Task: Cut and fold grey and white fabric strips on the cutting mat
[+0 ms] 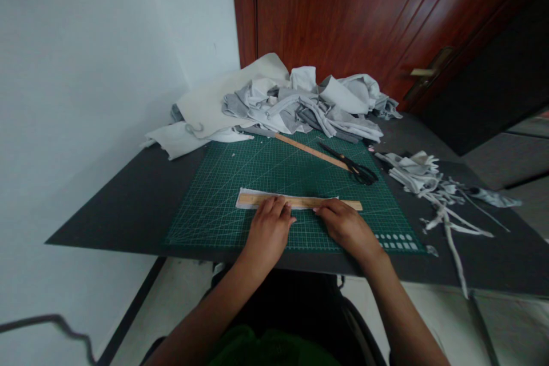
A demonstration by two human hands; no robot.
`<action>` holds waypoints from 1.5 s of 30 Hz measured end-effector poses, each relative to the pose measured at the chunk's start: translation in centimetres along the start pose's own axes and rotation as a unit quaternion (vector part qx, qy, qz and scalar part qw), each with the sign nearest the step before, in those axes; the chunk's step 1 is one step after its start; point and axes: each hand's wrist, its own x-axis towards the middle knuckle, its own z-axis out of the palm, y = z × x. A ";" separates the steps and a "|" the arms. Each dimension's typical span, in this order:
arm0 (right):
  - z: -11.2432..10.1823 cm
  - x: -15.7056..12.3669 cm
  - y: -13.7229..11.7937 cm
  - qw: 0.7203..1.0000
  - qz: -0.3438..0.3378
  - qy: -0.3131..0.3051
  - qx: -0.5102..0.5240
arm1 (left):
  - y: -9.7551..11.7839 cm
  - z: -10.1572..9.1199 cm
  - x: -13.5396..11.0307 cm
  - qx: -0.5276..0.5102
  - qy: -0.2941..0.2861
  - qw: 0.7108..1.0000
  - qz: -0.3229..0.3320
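Note:
A short wooden ruler (355,205) lies lengthwise on a narrow strip of whitish fabric (245,190), on a green cutting mat (206,223). My left hand (270,226) rests over the ruler's left half, fingers stretched across it and the thumb apart. Toward the ruler's right part, my right hand (345,226) has its fingers curled at the ruler and the fabric edge, thumb close to the index finger. Its fingertips are partly hidden. Beyond the hands, black-handled scissors (362,172) lie across the end of a longer wooden ruler (311,150).
Grey and white fabric pieces (300,106) are heaped at the back of the dark table (124,206), against a wooden door (326,11). Fabric scraps and thin strips (414,174) lie at the right, one hanging over the front edge. A white wall (107,68) borders the left.

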 end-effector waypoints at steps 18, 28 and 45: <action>0.1 0.0 0.7 0.991 0.044 0.001 0.126 | -0.1 0.1 0.0 -0.005 -0.012 1.000 -0.007; 0.7 -0.1 0.6 0.992 0.048 0.013 0.119 | -0.1 0.3 0.0 0.007 -0.020 1.000 -0.009; 0.5 0.0 0.1 0.999 0.013 0.022 0.029 | -0.1 0.3 0.0 0.001 -0.019 1.000 -0.009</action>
